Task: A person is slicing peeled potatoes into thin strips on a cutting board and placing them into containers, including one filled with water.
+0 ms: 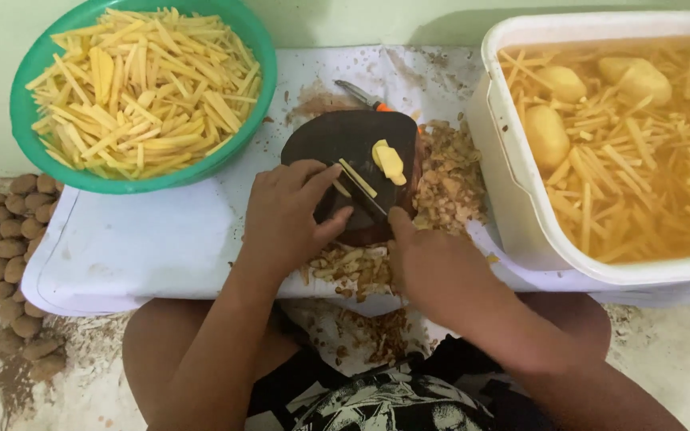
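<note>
White cloth (pixel 145 239) covers the low table against a pale green wall, I see from the head view. My left hand (pixel 285 215) pins a potato strip (pixel 358 178) on the dark cutting board (pixel 337 136), its long axis running upper-left to lower-right. My right hand (pixel 425 263) grips a knife (pixel 365 195) across it

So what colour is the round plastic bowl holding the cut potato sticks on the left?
Green; the round plastic bowl shows best in the head view.
</note>
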